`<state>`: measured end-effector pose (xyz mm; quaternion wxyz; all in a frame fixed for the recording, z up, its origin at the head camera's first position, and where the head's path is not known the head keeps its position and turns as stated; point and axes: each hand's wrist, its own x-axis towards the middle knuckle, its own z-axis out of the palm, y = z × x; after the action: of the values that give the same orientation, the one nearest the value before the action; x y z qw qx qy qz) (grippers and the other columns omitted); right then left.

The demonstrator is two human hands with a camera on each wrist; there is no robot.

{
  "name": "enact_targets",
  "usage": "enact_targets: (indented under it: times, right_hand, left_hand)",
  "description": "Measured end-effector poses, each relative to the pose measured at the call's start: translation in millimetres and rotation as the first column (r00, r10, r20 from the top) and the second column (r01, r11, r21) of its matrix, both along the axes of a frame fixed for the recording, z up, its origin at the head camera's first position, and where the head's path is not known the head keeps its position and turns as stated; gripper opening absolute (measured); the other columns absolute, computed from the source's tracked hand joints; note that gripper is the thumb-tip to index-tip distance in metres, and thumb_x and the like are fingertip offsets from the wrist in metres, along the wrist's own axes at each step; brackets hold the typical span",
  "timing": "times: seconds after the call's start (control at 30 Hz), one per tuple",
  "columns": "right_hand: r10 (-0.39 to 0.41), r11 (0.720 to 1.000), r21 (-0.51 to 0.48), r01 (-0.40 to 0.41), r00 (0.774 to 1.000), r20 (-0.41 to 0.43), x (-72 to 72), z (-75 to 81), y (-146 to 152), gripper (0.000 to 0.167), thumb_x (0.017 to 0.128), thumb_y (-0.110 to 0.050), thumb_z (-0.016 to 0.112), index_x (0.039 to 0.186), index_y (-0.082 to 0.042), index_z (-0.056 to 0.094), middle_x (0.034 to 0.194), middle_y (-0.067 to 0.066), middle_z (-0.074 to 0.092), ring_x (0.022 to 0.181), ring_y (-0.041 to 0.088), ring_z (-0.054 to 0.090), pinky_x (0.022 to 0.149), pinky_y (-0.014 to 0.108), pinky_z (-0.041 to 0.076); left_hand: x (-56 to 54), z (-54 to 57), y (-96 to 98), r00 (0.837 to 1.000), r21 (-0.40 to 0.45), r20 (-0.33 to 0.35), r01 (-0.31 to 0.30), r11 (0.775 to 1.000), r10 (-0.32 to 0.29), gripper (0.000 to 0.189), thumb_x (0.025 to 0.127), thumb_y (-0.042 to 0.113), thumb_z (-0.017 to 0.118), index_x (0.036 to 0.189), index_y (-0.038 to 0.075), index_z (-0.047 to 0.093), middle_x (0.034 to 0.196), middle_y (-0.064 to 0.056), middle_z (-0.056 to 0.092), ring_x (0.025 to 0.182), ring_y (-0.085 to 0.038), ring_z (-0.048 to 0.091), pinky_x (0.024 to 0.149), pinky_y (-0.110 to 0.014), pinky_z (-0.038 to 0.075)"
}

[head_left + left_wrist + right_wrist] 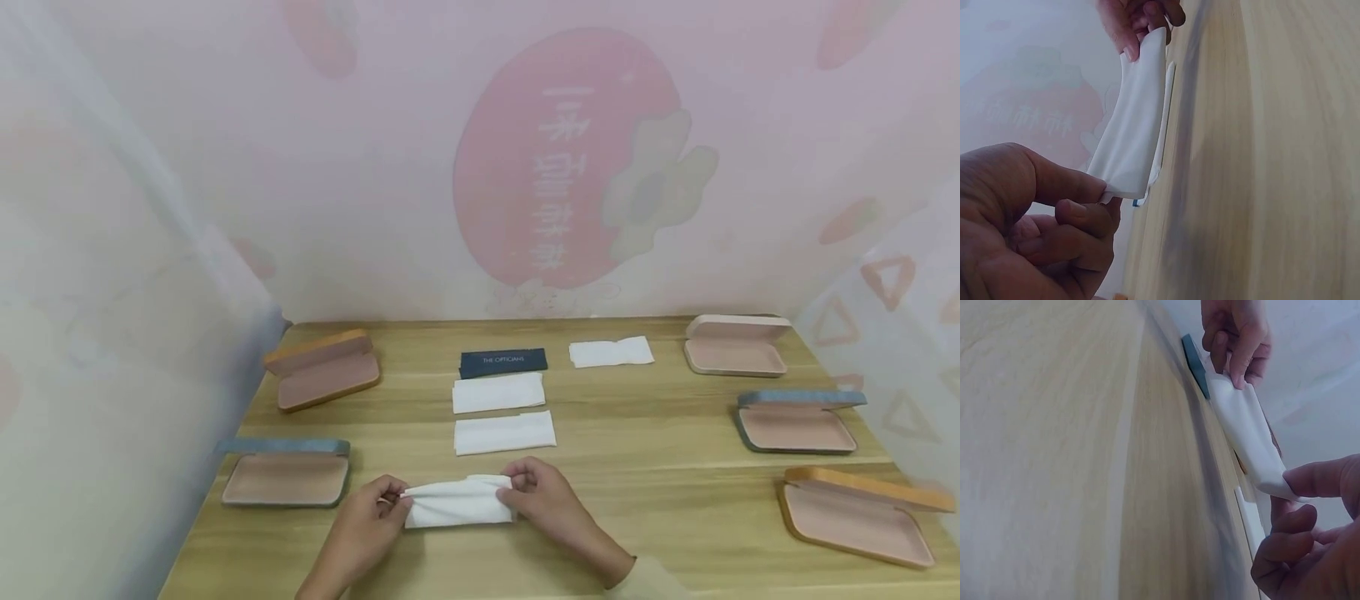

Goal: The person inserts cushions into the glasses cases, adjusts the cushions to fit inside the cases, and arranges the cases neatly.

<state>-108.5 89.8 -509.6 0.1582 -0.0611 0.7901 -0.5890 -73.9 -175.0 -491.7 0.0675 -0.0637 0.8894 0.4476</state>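
A folded white cloth [459,508] is stretched between both hands above the near middle of the wooden table. My left hand [366,527] pinches its left end between thumb and fingers, as the left wrist view also shows on the cloth [1132,119]. At the other end, my right hand [553,507] pinches the cloth's upper right corner; thumb and forefinger meet on the cloth [1244,434] in the right wrist view. Just beyond lie two more folded white cloths, one nearer [505,433] and one farther [498,393]. Behind them is a dark blue cloth [502,363] lettered "THE OPTICIANS".
Another white cloth [611,352] lies toward the back right. Opened glasses cases line both sides: orange [330,387] and blue [287,483] at left; white [735,357], blue [798,429] and orange [858,523] at right. A printed wall covering [360,208] rises behind the table.
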Motion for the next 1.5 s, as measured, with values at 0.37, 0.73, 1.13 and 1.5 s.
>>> enact_targets:
  times: [0.37, 0.73, 1.13, 1.5]
  right_hand:
    - [0.053, 0.999, 0.010, -0.053, 0.999, 0.002, 1.7, 5.3, -30, 0.029, 0.089, -0.019, 0.075, 0.111, -0.003, 0.066, 0.097, 0.005, 0.065, 0.093, 0.016, 0.060, 0.079, 0.025, 0.050]
    - [0.061, 0.998, -0.021, -0.060, 0.998, 0.019, 0.7, 2.7, -62, 0.026, 0.088, -0.018, 0.076, 0.108, -0.004, 0.067, 0.091, 0.002, 0.063, 0.086, 0.013, 0.058, 0.072, 0.022, 0.048]
    - [0.082, 0.995, -0.067, -0.080, 0.996, 0.023, -0.1, 6.4, -96, 0.023, 0.087, -0.015, 0.076, 0.105, -0.004, 0.067, 0.085, -0.002, 0.060, 0.076, 0.009, 0.054, 0.064, 0.018, 0.045]
    - [0.089, 0.994, -0.069, -0.086, 0.995, 0.046, -1.8, 7.1, -123, 0.023, 0.088, -0.017, 0.076, 0.106, -0.006, 0.068, 0.085, -0.004, 0.063, 0.076, 0.006, 0.055, 0.065, 0.019, 0.046]
  left_hand:
    - [4.7, 2.4, -33.3, 1.000, -0.054, -0.003, 0.010, 0.998, -0.011, 0.009, 0.094, 0.009, 0.068, 0.101, 0.005, 0.071, 0.093, 0.000, 0.068, 0.085, -0.010, 0.059, 0.074, -0.021, 0.051]
    - [10.0, 8.1, -65.8, 0.999, -0.102, 0.036, 0.009, 0.995, -0.005, 0.014, 0.096, 0.010, 0.067, 0.106, 0.002, 0.069, 0.097, -0.002, 0.068, 0.087, -0.009, 0.060, 0.074, -0.019, 0.051]
    - [10.6, 11.8, -97.1, 0.997, -0.148, 0.077, 0.000, 0.989, 0.012, 0.020, 0.097, 0.012, 0.066, 0.111, -0.002, 0.068, 0.101, -0.006, 0.069, 0.087, -0.012, 0.060, 0.071, -0.021, 0.052]
    - [5.5, 17.2, -126.5, 0.997, -0.213, 0.079, 0.030, 0.977, -0.013, 0.025, 0.099, 0.014, 0.064, 0.114, -0.005, 0.067, 0.103, -0.008, 0.069, 0.091, -0.014, 0.059, 0.071, -0.020, 0.050]
